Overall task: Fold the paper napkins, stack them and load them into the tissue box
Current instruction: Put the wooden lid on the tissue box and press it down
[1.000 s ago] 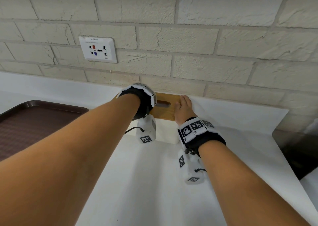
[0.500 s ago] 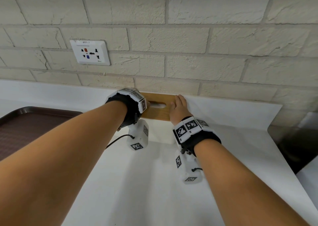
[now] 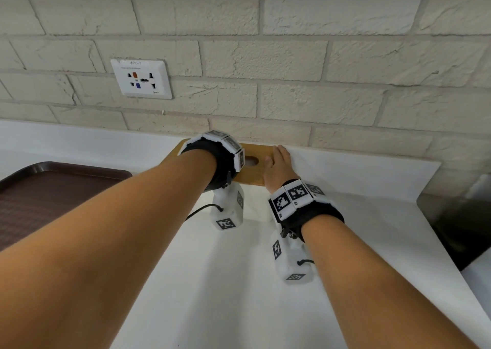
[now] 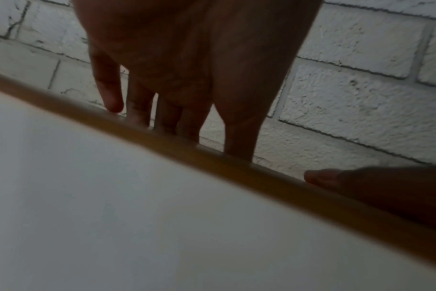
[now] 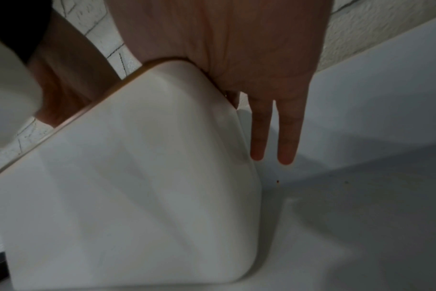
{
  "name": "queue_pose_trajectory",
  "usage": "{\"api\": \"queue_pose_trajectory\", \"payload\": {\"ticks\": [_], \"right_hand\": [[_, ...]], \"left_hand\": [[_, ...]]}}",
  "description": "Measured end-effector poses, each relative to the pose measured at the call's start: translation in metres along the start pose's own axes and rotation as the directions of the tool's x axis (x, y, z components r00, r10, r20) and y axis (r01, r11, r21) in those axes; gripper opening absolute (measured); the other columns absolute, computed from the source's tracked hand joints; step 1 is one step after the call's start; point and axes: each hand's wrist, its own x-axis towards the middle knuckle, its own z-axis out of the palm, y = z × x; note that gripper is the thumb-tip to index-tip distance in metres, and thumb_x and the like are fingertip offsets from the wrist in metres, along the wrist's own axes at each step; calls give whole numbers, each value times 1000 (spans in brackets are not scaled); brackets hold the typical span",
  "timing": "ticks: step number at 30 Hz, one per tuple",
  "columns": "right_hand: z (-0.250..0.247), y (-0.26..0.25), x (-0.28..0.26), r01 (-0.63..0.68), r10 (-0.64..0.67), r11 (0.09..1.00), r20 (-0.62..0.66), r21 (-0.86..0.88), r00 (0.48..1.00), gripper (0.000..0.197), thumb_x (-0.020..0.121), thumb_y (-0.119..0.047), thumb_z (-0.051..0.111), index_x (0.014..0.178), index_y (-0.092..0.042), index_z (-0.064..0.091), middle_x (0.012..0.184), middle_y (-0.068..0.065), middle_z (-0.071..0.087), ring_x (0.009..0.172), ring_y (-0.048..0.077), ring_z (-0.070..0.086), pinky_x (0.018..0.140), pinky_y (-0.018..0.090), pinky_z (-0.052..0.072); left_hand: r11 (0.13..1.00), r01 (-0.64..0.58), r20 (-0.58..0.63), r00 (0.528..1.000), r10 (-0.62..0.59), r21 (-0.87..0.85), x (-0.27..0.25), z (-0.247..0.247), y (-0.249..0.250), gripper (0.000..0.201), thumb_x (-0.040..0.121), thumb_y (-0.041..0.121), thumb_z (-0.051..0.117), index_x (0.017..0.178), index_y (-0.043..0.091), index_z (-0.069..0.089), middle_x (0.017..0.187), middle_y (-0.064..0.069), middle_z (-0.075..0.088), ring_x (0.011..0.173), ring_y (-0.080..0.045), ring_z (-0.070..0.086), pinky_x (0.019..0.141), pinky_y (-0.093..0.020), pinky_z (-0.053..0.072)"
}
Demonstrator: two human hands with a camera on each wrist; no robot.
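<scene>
The tissue box stands on the white counter against the brick wall, with a white body [image 5: 137, 196] and a wooden lid [image 3: 252, 174] that has an oval slot [image 3: 251, 160]. My left hand [image 4: 177, 133] lies on the lid's left part, its straight fingertips touching the wooden edge [image 4: 261, 177]; in the head view the wristband hides it. At the lid's right end my right hand [image 3: 277, 162] rests its palm on the corner, and two straight fingers [image 5: 274, 149] hang down beside the box. No napkins are in view.
A dark brown tray [image 3: 53, 189] sits at the left of the counter [image 3: 239, 309]. A wall socket [image 3: 142, 79] is above it on the brick wall. A dark object [image 3: 457, 229] lies past the counter's right edge.
Both hands stay on the box lid in the same pose. Only the head view has shifted a little.
</scene>
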Motion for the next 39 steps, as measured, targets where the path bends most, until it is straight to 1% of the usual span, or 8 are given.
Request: {"api": "queue_pose_trajectory", "payload": {"ticks": [9, 14, 20, 24, 27, 31, 37, 39], "right_hand": [[0, 0, -1, 1, -1, 1000, 0, 30, 1000, 49, 101, -24, 18, 148, -12, 10, 158, -6, 0, 131, 28, 39, 111, 35, 27], [0, 0, -3, 6, -6, 999, -6, 35, 1000, 49, 101, -24, 19, 148, -12, 11, 158, -6, 1, 131, 26, 40, 109, 34, 28], [-1, -1, -5, 7, -7, 1000, -6, 25, 1000, 49, 102, -24, 19, 149, -13, 11, 158, -6, 1, 131, 25, 39, 108, 33, 27], [-1, 0, -5, 21, -21, 1000, -19, 3, 1000, 49, 102, -24, 19, 149, -13, 12, 158, -6, 2, 130, 24, 40, 106, 31, 28], [-1, 1, -4, 14, -13, 1000, -20, 8, 1000, 49, 102, -25, 19, 149, -13, 12, 158, -6, 2, 130, 26, 40, 108, 32, 28], [1, 0, -3, 12, -11, 1000, -17, 20, 1000, 49, 102, -25, 20, 149, -14, 12, 158, -6, 2, 131, 27, 38, 110, 33, 27], [0, 0, -2, 13, -13, 1000, -20, 19, 1000, 48, 102, -23, 19, 148, -13, 13, 158, -6, 2, 132, 25, 37, 110, 31, 25], [0, 0, -3, 15, -14, 1000, -22, 14, 1000, 48, 102, -23, 19, 148, -12, 13, 158, -5, 2, 132, 24, 37, 110, 31, 25]], "left_hand": [[1000, -31, 37, 999, 31, -3, -20, -8, 7, 55, 102, 18, 25, 147, 41, 4, 154, -12, 18, 130, -27, 39, 94, -33, 38], [997, 38, 19, 999, -36, -66, -18, -8, 9, 48, 99, 21, 40, 145, 8, 30, 150, -18, 31, 135, -29, 36, 93, -33, 36], [998, 22, 24, 999, -21, -58, -8, -2, -3, 50, 100, 38, 32, 149, 32, 20, 153, -9, 24, 134, -27, 36, 105, -40, 34], [969, 57, 2, 998, -58, -241, -4, 5, -16, 44, 90, 50, 46, 132, 35, 42, 111, -5, 46, 90, -15, 52, 82, -28, 44], [921, 156, 1, 986, -166, -357, -4, 5, -16, 85, 71, 73, 54, 132, 13, 47, 127, -18, 54, 112, -33, 55, 102, -45, 41], [915, 132, -4, 989, -145, -382, -10, 0, -22, 56, 88, 50, 53, 126, 8, 52, 133, -23, 50, 122, -37, 49, 103, -44, 38], [915, 149, -65, 980, -187, -376, 8, -2, -26, 90, 28, 93, 52, 72, 15, 55, 81, -8, 65, 78, -22, 63, 84, -35, 48], [890, 161, -70, 975, -211, -427, 34, 0, -31, 68, 46, 77, 65, 63, 13, 49, 63, -5, 53, 65, -19, 53, 75, -31, 42]]}}
